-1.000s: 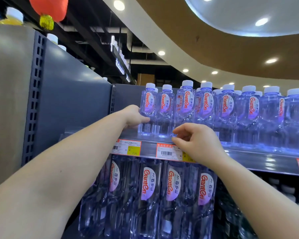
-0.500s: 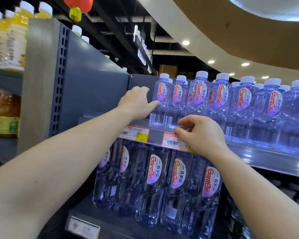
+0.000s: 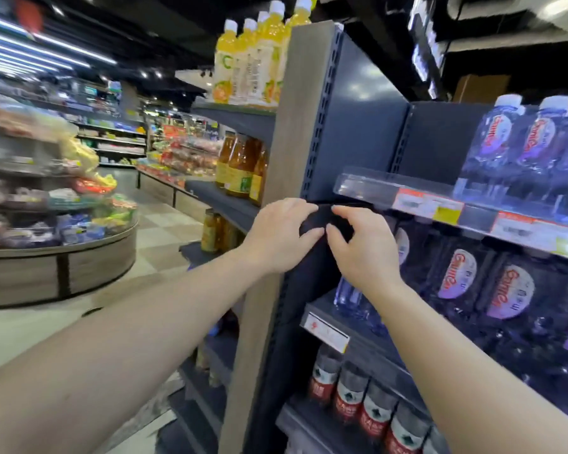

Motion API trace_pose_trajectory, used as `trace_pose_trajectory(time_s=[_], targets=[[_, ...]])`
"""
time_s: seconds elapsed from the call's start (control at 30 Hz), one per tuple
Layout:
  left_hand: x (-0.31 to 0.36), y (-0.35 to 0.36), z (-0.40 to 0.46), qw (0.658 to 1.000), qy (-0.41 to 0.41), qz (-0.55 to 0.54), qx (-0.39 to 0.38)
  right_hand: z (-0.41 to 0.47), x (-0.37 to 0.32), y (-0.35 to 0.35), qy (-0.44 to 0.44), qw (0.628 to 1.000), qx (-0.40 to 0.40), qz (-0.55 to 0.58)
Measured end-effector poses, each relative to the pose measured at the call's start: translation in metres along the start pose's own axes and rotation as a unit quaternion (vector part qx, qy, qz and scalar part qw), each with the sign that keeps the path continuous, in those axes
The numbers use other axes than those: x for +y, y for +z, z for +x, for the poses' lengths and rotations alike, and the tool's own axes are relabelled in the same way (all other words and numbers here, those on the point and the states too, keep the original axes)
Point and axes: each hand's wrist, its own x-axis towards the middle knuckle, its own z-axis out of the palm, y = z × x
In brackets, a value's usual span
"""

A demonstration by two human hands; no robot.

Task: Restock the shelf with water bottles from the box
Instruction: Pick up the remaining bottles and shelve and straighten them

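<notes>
Now both hands, left hand and right hand, meet with fingers curled, holding nothing I can make out (blurry); water bottles stand on the shelf at two o'clock.

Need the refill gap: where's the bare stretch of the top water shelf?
Head view, upper right: the top shelf lies bare between the grey upright and the first water bottles.

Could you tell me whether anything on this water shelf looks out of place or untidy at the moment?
Nothing looks spilled or toppled. The one oddity is a bare stretch at the left end of the upper shelf, beside the upright water bottles. Both hands hold nothing: left hand, right hand.
</notes>
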Motion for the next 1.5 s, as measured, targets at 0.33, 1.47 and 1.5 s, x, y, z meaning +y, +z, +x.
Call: trace_pose_trajectory(time_s=[0.33, 1.47, 1.5], targets=[[-0.244, -0.138, -0.242, 0.950, -0.228, 0.164, -0.140, -0.109, -0.242, 0.224, 0.033, 0.964, -0.249, 0.088], [-0.707, -0.142, -0.606, 0.753, -0.593, 0.141, -0.249, -0.283, -0.514, 0.771, -0.104, 0.788, -0.597, 0.106], [-0.718, -0.134, -0.618, 0.753, -0.594, 0.135, -0.250, -0.298, -0.515, 0.784, -0.101, 0.786, -0.600, 0.106]])
